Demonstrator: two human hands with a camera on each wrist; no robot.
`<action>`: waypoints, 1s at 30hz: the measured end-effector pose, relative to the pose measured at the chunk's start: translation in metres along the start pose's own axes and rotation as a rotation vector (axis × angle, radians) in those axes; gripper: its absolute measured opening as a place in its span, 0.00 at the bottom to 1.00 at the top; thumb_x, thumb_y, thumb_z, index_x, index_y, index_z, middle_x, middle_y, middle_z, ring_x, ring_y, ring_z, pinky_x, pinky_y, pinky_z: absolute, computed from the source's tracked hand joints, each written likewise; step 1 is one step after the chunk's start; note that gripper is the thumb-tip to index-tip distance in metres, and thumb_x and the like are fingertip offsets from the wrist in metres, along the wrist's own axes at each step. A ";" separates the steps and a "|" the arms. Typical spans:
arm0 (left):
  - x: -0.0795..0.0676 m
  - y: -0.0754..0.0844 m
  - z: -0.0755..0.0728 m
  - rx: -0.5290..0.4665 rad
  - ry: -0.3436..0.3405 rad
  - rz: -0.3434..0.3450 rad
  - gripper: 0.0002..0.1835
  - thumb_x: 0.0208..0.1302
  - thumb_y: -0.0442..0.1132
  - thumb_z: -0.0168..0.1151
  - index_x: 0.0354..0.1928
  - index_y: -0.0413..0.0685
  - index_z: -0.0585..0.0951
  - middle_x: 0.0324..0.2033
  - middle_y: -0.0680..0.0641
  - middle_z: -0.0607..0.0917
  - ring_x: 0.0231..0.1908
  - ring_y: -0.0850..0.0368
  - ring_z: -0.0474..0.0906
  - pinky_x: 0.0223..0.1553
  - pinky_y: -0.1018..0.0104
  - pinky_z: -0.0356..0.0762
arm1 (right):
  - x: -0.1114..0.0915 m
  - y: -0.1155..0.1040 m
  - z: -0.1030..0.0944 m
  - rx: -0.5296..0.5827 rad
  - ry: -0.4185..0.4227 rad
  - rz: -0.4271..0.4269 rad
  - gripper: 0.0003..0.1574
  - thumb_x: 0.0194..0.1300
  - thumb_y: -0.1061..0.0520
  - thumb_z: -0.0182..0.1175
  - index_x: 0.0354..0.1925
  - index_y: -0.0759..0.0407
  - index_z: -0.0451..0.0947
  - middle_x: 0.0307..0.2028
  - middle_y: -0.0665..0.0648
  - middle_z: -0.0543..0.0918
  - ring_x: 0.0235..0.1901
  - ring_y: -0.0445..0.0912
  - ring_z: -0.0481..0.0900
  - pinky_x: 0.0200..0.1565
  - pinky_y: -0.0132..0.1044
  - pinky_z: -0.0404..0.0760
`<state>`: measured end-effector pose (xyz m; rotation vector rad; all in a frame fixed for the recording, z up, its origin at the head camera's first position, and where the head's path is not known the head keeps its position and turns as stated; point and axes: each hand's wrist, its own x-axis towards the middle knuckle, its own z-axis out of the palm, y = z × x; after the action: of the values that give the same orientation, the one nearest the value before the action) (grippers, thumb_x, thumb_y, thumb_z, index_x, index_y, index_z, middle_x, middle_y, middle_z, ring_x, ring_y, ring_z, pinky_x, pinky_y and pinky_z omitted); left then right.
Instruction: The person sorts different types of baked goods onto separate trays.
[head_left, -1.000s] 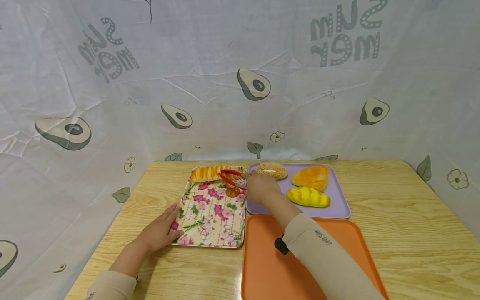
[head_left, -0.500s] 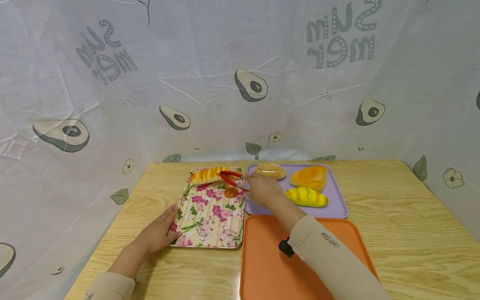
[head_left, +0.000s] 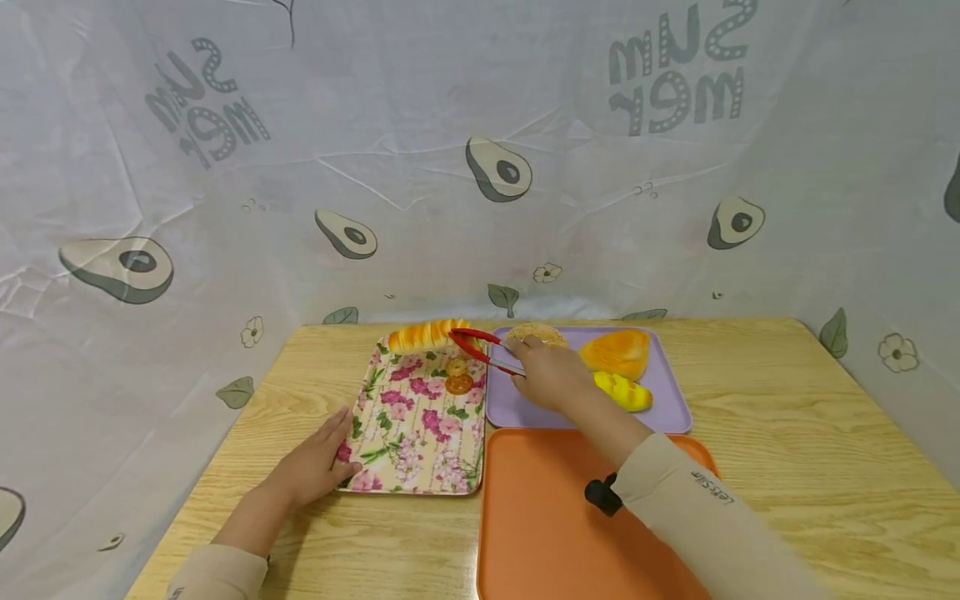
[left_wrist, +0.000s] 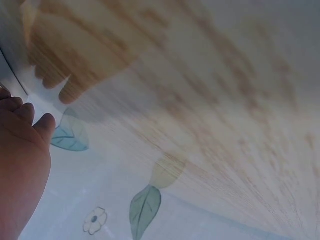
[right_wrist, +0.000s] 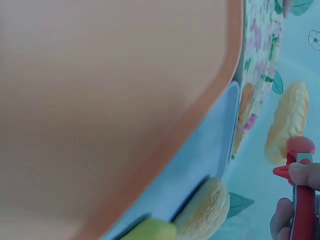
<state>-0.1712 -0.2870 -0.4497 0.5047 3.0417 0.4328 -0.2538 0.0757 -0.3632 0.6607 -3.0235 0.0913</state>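
My right hand (head_left: 555, 375) grips a pair of red-tipped tongs (head_left: 480, 335). The tongs' tips pinch the right end of a long ridged bread roll (head_left: 423, 335), which shows against the curtain in the right wrist view, raised over the far edge of the floral tray (head_left: 408, 417). On that tray lie a round brown pretzel (head_left: 459, 384) and a smaller round cookie (head_left: 455, 367). My left hand (head_left: 311, 467) rests at the tray's near left edge, fingers extended; in the left wrist view only part of this hand (left_wrist: 22, 155) appears.
A purple tray (head_left: 517, 408) holds a sesame bun (head_left: 551, 335), a golden triangular bread (head_left: 617, 352) and a yellow striped roll (head_left: 626, 392). In front of it lies an orange tray (head_left: 547, 533), under my right forearm. A printed curtain (head_left: 420, 192) closes off the back and sides.
The tongs have lifted the bread roll up off the floral tray and shifted it slightly right. My right hand moved up and right with them; the left hand stayed by the tray.
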 end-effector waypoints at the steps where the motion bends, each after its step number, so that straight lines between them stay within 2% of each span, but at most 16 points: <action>1: 0.000 0.000 0.000 -0.003 -0.001 -0.002 0.42 0.55 0.56 0.53 0.65 0.41 0.50 0.64 0.42 0.49 0.59 0.42 0.51 0.51 0.47 0.57 | -0.002 0.003 -0.001 0.008 0.004 0.010 0.37 0.56 0.43 0.54 0.62 0.47 0.58 0.56 0.55 0.65 0.20 0.47 0.72 0.16 0.35 0.68; 8: 0.000 -0.001 -0.001 -0.002 -0.006 0.014 0.42 0.56 0.56 0.53 0.65 0.39 0.50 0.63 0.41 0.49 0.60 0.44 0.48 0.52 0.47 0.55 | -0.021 0.023 -0.005 0.035 0.015 0.043 0.37 0.55 0.44 0.55 0.61 0.51 0.60 0.57 0.58 0.65 0.29 0.51 0.76 0.18 0.37 0.70; 10: 0.000 -0.001 -0.001 0.000 -0.006 0.020 0.42 0.56 0.55 0.53 0.64 0.39 0.50 0.63 0.41 0.49 0.61 0.44 0.48 0.53 0.47 0.55 | -0.028 0.028 -0.005 0.038 0.026 0.049 0.37 0.55 0.44 0.55 0.61 0.52 0.60 0.56 0.59 0.65 0.33 0.52 0.77 0.21 0.39 0.73; 13: 0.000 -0.001 -0.001 -0.001 -0.004 0.023 0.42 0.56 0.55 0.53 0.64 0.38 0.50 0.63 0.41 0.49 0.61 0.44 0.48 0.53 0.47 0.55 | -0.040 0.033 -0.006 0.053 0.044 0.069 0.37 0.54 0.44 0.56 0.61 0.52 0.61 0.53 0.59 0.68 0.33 0.51 0.76 0.21 0.41 0.73; 17: 0.000 -0.001 -0.001 -0.004 -0.003 0.023 0.42 0.56 0.55 0.53 0.64 0.38 0.51 0.63 0.41 0.49 0.61 0.44 0.47 0.53 0.48 0.55 | -0.057 0.036 -0.006 0.083 0.065 0.101 0.37 0.52 0.45 0.59 0.59 0.53 0.63 0.48 0.59 0.71 0.27 0.49 0.75 0.17 0.41 0.72; 21: -0.001 0.001 -0.002 -0.004 -0.002 0.022 0.42 0.56 0.55 0.54 0.64 0.37 0.52 0.63 0.40 0.50 0.61 0.44 0.47 0.53 0.48 0.55 | -0.076 0.039 -0.004 0.100 0.088 0.112 0.38 0.51 0.47 0.60 0.58 0.56 0.64 0.49 0.61 0.71 0.29 0.54 0.76 0.24 0.48 0.74; 25: -0.002 0.002 -0.003 -0.010 0.002 0.021 0.41 0.55 0.54 0.55 0.64 0.37 0.52 0.63 0.40 0.50 0.60 0.43 0.48 0.53 0.47 0.55 | -0.093 0.043 0.000 0.106 0.112 0.100 0.37 0.50 0.47 0.61 0.57 0.58 0.65 0.49 0.62 0.71 0.40 0.57 0.74 0.34 0.53 0.73; 28: -0.002 0.003 -0.003 -0.016 0.005 0.023 0.41 0.55 0.53 0.55 0.64 0.37 0.52 0.63 0.40 0.50 0.60 0.43 0.48 0.53 0.47 0.55 | -0.104 0.045 0.002 0.107 0.113 0.102 0.36 0.50 0.48 0.60 0.56 0.58 0.66 0.49 0.62 0.71 0.44 0.57 0.71 0.34 0.53 0.72; 30: -0.002 0.002 -0.002 -0.013 0.006 0.026 0.41 0.55 0.53 0.55 0.64 0.37 0.52 0.63 0.40 0.50 0.60 0.43 0.48 0.53 0.47 0.55 | -0.111 0.047 0.004 0.103 0.115 0.100 0.35 0.51 0.48 0.60 0.56 0.58 0.67 0.47 0.62 0.72 0.40 0.57 0.74 0.32 0.51 0.73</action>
<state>-0.1693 -0.2861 -0.4469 0.5439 3.0394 0.4558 -0.1728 0.1637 -0.3758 0.4919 -2.9555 0.2803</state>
